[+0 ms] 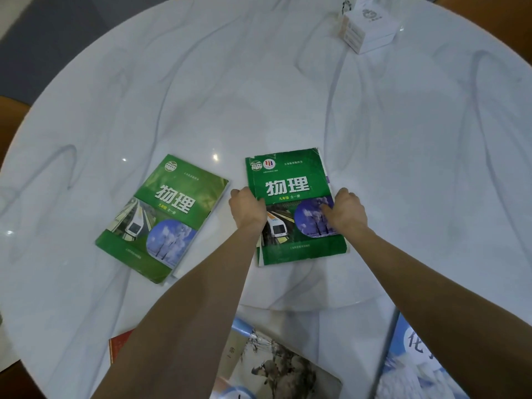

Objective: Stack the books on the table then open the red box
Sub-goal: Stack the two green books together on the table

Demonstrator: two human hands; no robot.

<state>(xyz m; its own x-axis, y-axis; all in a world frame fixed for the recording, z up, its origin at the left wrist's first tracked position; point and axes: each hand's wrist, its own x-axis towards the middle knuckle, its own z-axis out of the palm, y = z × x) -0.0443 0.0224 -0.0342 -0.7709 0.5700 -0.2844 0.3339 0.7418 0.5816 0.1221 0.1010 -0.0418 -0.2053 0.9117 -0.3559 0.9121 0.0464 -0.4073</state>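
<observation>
Two green physics books lie flat on the round white marble table (259, 82). The worn right-hand green book (290, 180) sits at the middle, and both hands grip it. My left hand (248, 208) clasps its left edge. My right hand (347, 210) holds its right edge with the thumb pressed on the cover. The other green book (169, 208) lies tilted to the left, apart from my hands. A red corner, perhaps the red box (119, 345), peeks out at the near left edge, mostly hidden by my left forearm.
A book with a grey illustrated cover (276, 367) lies at the near edge between my forearms. A light blue book (414, 361) lies at the near right. A stack of white boxes (367, 27) stands at the far right of the table.
</observation>
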